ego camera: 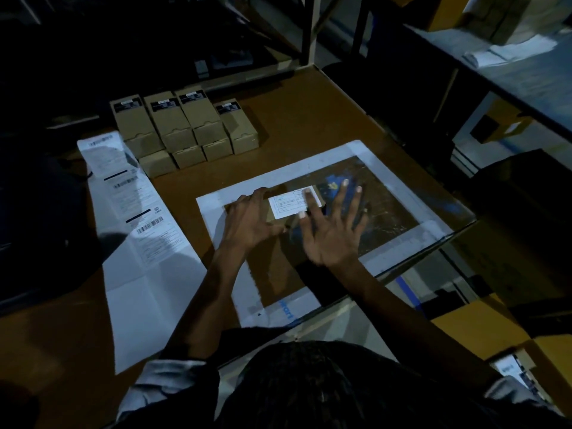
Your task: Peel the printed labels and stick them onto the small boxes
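fingers of right hand [332,233] spread flat on white label [291,203], left hand [249,219] gripping small box [272,216], stacked boxes [182,128] behind

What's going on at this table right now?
A person is labelling small boxes. The left hand grips a box lying on the table while the flat fingers of the right hand smooth a white label onto its top. A stack of boxes waits behind, beside a long label sheet.
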### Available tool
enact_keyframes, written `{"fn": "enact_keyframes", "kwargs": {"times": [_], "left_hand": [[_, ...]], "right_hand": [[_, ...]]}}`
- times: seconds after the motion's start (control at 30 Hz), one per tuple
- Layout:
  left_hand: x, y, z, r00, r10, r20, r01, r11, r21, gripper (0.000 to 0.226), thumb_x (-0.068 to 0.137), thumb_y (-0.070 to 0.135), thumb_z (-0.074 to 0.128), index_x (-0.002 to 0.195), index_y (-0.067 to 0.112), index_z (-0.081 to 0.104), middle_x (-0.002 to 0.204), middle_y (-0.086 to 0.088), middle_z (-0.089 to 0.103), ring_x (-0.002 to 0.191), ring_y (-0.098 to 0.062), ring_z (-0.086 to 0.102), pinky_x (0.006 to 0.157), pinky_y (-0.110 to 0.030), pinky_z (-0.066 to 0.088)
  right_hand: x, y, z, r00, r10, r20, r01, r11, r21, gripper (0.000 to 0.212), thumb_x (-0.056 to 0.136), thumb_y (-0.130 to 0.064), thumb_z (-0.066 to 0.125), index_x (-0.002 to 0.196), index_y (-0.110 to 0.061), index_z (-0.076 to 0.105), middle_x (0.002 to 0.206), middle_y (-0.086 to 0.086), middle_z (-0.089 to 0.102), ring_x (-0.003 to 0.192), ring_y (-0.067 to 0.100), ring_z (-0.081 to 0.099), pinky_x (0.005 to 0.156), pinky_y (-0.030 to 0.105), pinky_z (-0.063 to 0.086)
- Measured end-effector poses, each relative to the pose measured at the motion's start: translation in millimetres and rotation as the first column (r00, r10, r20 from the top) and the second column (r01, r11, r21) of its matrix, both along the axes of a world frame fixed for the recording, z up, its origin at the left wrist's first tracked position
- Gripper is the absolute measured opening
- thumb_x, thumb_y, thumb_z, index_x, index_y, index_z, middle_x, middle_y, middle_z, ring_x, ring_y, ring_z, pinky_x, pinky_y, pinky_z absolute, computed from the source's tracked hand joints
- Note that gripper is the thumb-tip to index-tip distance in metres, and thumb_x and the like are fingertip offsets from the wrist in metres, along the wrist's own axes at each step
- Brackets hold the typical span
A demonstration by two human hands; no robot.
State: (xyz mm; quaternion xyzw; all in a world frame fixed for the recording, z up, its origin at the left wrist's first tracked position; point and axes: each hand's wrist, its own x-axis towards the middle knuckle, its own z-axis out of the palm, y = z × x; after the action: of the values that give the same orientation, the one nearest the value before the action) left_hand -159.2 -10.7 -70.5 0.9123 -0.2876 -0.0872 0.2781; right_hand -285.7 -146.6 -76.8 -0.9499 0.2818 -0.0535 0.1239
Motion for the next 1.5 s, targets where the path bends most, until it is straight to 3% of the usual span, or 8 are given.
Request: {"fn": "enact_keyframes", "kwargs": {"times": [0.13,0.27,0.37,0.47,0.87,1.1,1.3,1.5], "left_hand": [[0.4,3.2,2.6,0.999,-0.033,0.003,0.033,0.998,0.054,0.097,0.067,0.061,0.079,0.148,0.026,0.038,0.138,-0.006,0.057,0.128,-0.030,0.050,0.102,-0.047,0.045],[-6.8,0.8,15.0,0.998,-0.025,0.062,0.023,0.999,0.040,0.099,0.070,0.080,0.060,0.149,0.024,0.039,0.147,-0.004,0.051,0.134,-0.028,0.045,0.111,-0.051,0.033],[-11.6,-7.2,19.2,0.991,-0.007,0.133,0.014,0.998,-0.058,0.074,0.084,0.076,0.050,0.134,0.022,0.059,0.129,0.000,0.066,0.116,-0.021,0.060,0.096,-0.049,0.050],[-15.1,-11.0,19.7,0.996,-0.019,0.093,0.032,0.990,-0.139,0.057,0.086,0.065,0.059,0.122,0.021,0.068,0.114,-0.002,0.072,0.099,-0.018,0.066,0.081,-0.042,0.057],[-11.7,-11.9,18.7,0.998,-0.034,0.052,0.037,0.997,-0.064,0.055,0.086,0.043,0.075,0.131,0.013,0.063,0.124,-0.008,0.068,0.110,-0.019,0.063,0.085,-0.025,0.052],[-4.7,-5.8,15.0,0.999,-0.016,-0.047,0.015,1.000,-0.013,0.065,0.081,0.046,0.077,0.138,0.019,0.057,0.130,-0.001,0.064,0.112,-0.006,0.057,0.082,-0.011,0.043],[-9.6,-15.6,12.4,0.995,0.041,0.094,-0.038,0.999,-0.036,0.071,0.075,0.071,0.063,0.121,0.017,0.069,0.113,-0.005,0.072,0.102,-0.021,0.067,0.085,-0.043,0.054],[-10.1,-10.8,15.9,0.999,-0.026,0.037,0.026,1.000,-0.013,0.067,0.082,0.055,0.068,0.133,0.014,0.061,0.126,-0.007,0.067,0.113,-0.022,0.062,0.090,-0.039,0.054]], "right_hand": [[-2.9,10.0,3.1,0.993,0.087,0.074,-0.097,0.986,0.139,0.056,0.100,-0.066,0.015,0.155,-0.055,0.008,0.165,0.003,-0.028,0.149,0.035,-0.027,0.115,0.064,-0.008],[-2.1,-20.3,11.1,0.942,-0.018,0.334,-0.125,0.907,0.402,0.071,0.096,-0.062,0.050,0.154,-0.030,0.027,0.165,0.009,0.022,0.152,0.031,0.012,0.121,0.056,0.017],[12.7,-45.2,11.7,0.912,-0.002,0.409,-0.263,0.763,0.590,0.074,0.090,-0.047,0.071,0.151,-0.026,0.035,0.145,0.008,0.051,0.131,0.020,0.052,0.096,0.017,0.047],[24.0,-58.6,5.1,0.916,0.135,0.377,-0.327,0.797,0.508,0.069,0.088,-0.043,0.076,0.145,-0.017,0.049,0.129,0.000,0.066,0.116,0.012,0.065,0.090,0.016,0.054],[27.7,-86.4,5.0,0.874,0.331,0.355,-0.460,0.798,0.388,0.056,0.087,-0.023,0.078,0.138,-0.011,0.059,0.133,0.005,0.066,0.119,0.012,0.061,0.089,0.003,0.041],[26.8,-98.0,15.4,0.865,0.397,0.306,-0.502,0.687,0.525,0.059,0.090,-0.015,0.074,0.145,-0.013,0.052,0.139,0.004,0.062,0.127,0.012,0.057,0.106,0.024,0.045],[33.6,-81.0,18.3,0.888,0.326,0.326,-0.440,0.808,0.392,0.053,0.080,-0.028,0.083,0.128,-0.013,0.065,0.124,0.005,0.071,0.112,0.015,0.067,0.085,0.010,0.047],[30.1,-91.5,21.9,0.856,0.400,0.328,-0.510,0.760,0.403,0.050,0.087,-0.020,0.078,0.134,-0.012,0.062,0.130,0.005,0.068,0.116,0.010,0.063,0.098,0.023,0.051]]}}
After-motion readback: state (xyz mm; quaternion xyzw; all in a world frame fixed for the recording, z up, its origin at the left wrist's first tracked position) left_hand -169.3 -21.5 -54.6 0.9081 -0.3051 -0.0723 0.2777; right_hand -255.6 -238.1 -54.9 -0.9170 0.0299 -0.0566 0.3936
